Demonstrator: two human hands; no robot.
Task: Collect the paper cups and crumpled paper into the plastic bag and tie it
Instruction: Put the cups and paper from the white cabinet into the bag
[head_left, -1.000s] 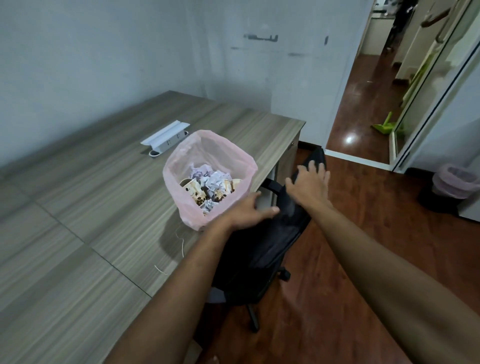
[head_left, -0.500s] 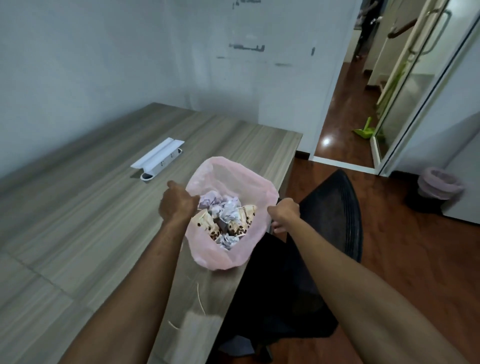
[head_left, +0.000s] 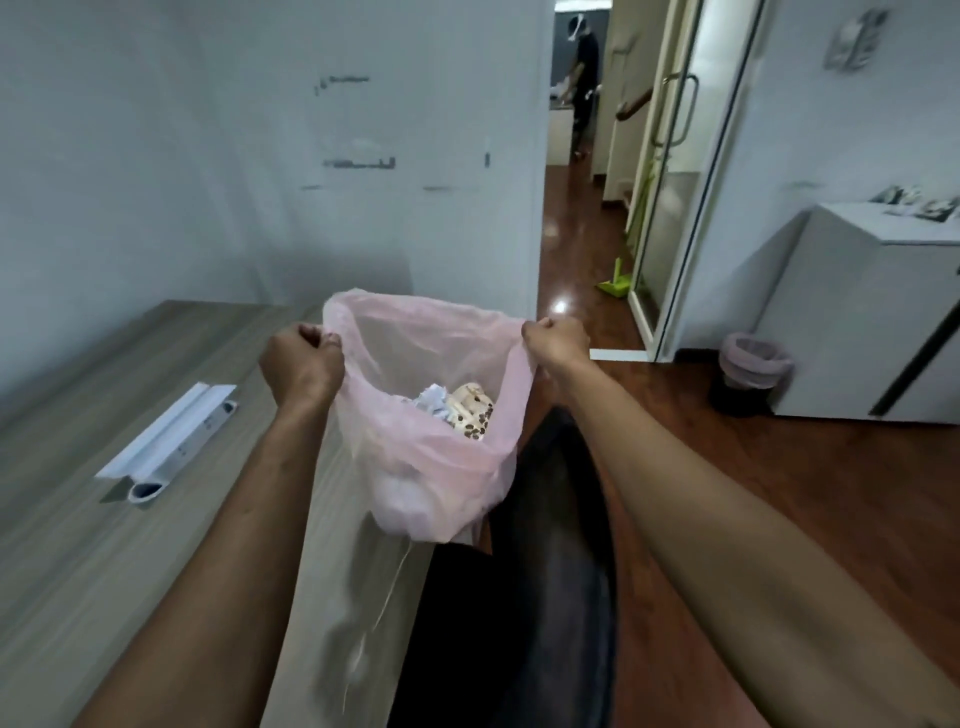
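A thin pink plastic bag (head_left: 441, 467) hangs lifted above the right edge of the wooden table (head_left: 104, 545), its mouth stretched wide. My left hand (head_left: 301, 364) grips the bag's left rim and my right hand (head_left: 556, 343) grips the right rim. Inside lie crumpled white paper (head_left: 434, 402) and a spotted paper cup (head_left: 472, 413). More contents bulge pale through the bag's bottom.
A white cable box (head_left: 171, 441) sits open on the table to the left. A black office chair (head_left: 550, 571) stands under the bag, by the table edge. A small bin with a pink liner (head_left: 750, 374) stands by a white cabinet (head_left: 857, 322). A person (head_left: 584, 83) stands far down the hallway.
Both hands took hold of the bag's rim and lifted it off the table, pulling the mouth wide. The view has tilted up and the chair now lies below the bag.
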